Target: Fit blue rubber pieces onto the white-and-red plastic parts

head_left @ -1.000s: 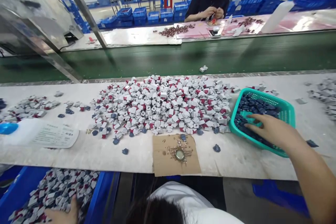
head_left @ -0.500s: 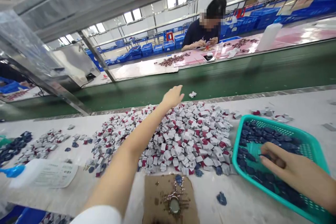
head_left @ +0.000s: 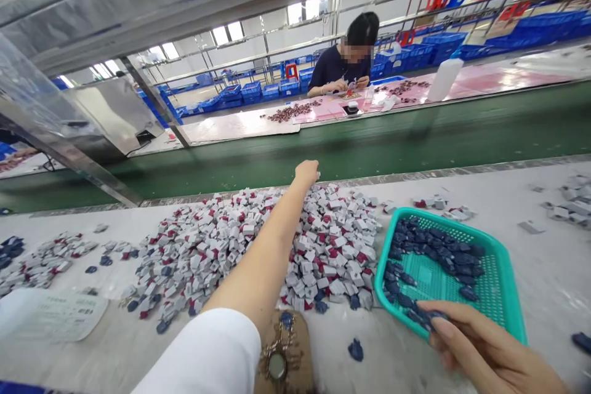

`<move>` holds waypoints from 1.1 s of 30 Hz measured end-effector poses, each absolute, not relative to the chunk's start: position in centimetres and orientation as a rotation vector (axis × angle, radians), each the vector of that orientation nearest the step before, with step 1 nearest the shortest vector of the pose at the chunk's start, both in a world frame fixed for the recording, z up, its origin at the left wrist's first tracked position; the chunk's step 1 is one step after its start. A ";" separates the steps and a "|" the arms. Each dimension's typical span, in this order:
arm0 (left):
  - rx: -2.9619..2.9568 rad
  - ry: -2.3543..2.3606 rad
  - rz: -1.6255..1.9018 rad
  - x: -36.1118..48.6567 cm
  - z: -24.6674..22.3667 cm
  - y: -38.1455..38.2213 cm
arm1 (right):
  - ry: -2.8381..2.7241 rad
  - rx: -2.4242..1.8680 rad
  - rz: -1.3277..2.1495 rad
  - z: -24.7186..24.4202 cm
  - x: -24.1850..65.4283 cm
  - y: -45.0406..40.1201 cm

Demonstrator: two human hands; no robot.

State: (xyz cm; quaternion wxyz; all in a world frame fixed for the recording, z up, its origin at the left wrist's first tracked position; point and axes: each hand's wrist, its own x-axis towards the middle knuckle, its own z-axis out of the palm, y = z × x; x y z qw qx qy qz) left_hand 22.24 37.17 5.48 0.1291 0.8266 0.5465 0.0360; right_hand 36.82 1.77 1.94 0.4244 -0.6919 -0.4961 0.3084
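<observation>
My left hand [head_left: 306,171] reaches out over the near edge of the green conveyor belt, its fingers closed on a small grey-white plastic part [head_left: 318,176] that barely shows. Beneath that arm spreads a large heap of grey-white and dark red parts [head_left: 198,240]. At the front rim of the teal basket [head_left: 512,301], my right hand [head_left: 480,345] pinches a dark blue piece [head_left: 434,315] between thumb and fingers. More dark blue pieces [head_left: 443,246] lie inside the basket.
A brown board [head_left: 295,351] with a round metal disc lies in front of me. One loose blue piece [head_left: 355,349] is beside it. A white bottle [head_left: 50,314] lies at left. Beyond the green belt [head_left: 221,166], a person [head_left: 344,61] works at a pink-topped bench.
My left hand has closed on the loose part that lay on the belt. My right hand has come from inside the basket to its front rim. The view has shifted.
</observation>
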 end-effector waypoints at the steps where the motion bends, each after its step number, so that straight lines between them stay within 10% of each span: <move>1: 2.411 1.577 0.147 21.7 6.1 36.5 | -1.267 -1.724 0.710 2.7 35.5 1.9; 14: 1.039 1.254 1.559 3.6 6.3 9.6 | -2.293 -1.312 0.909 0.5 21.1 -0.4; 33: 0.571 1.295 1.326 -0.4 1.0 -1.2 | -2.701 -1.397 0.630 0.6 19.2 2.2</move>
